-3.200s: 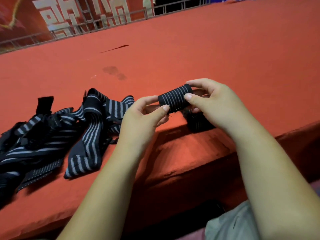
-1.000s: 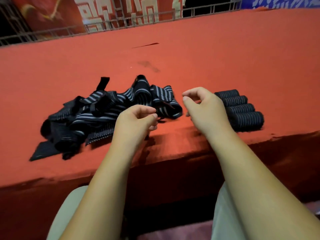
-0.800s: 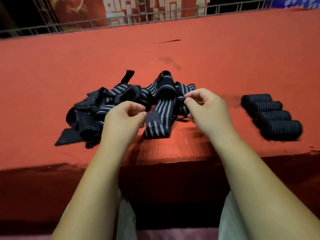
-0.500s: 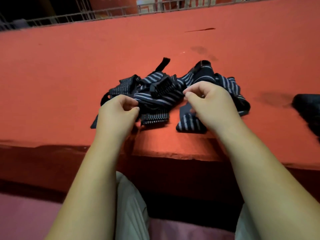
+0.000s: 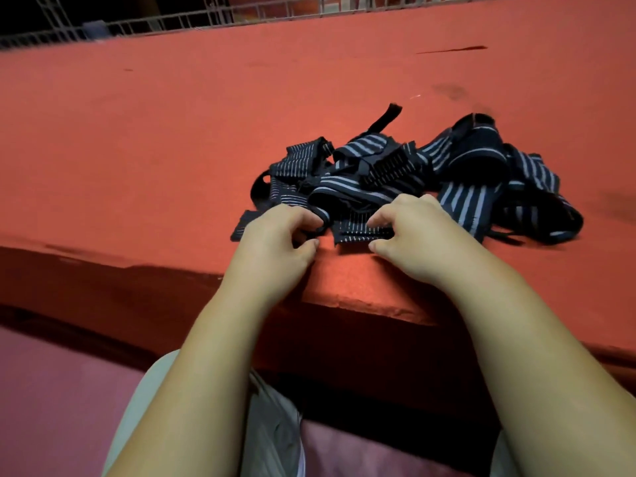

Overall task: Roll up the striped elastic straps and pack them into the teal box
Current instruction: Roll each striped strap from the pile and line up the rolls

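Left hand (image 5: 275, 235) and right hand (image 5: 416, 232) have dropped closer together since half a second ago. Red felt-covered ledge (image 5: 155, 149) lies under both. Tangled heap of navy, pale-striped elastic straps (image 5: 464, 173) sits just beyond the fingertips. Left hand hooks a dark loop (image 5: 321, 223); right hand pinches a flat fine-striped strap end (image 5: 354, 232) between the two hands.

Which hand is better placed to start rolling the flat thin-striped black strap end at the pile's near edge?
Right, likely. The right hand has fingertips on the flat thin-striped black strap end, thumb by its free edge. The left hand hooks a dark strap loop beside it, better for steadying.
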A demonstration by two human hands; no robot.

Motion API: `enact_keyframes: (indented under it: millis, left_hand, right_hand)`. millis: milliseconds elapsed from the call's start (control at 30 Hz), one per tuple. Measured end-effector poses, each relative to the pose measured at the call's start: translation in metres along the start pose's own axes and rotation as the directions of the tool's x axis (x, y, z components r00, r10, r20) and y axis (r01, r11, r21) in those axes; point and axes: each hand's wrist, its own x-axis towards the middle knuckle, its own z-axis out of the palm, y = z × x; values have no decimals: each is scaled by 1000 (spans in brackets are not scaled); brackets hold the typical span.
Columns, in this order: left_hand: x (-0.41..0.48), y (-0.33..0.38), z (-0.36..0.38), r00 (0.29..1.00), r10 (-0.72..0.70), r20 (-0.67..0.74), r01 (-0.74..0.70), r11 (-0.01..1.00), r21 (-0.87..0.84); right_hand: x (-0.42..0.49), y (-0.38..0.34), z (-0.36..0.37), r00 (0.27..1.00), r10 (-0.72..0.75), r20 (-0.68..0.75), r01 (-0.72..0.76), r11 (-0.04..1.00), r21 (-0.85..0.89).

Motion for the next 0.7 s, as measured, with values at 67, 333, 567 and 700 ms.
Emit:
enact_keyframes:
  millis: [67, 333, 567, 700]
  left_hand:
    - [5, 0, -5, 998, -21, -56, 23, 999, 42]
    - [15, -27, -14, 971, -239, 13, 239, 971, -8]
    - [21, -20, -11, 964, -132, -232, 117, 990, -79]
    - [19, -13, -11, 966, -182, -183, 130, 956, -263]
  right_hand:
    - [1, 1, 1, 1000, -17, -23, 18, 997, 69]
    - [4, -14, 12, 984, -81, -158, 127, 945, 303]
    - [6, -39, 27, 975, -106, -197, 166, 932, 323]
    - [2, -47, 29, 974, -52, -220, 135, 914, 384]
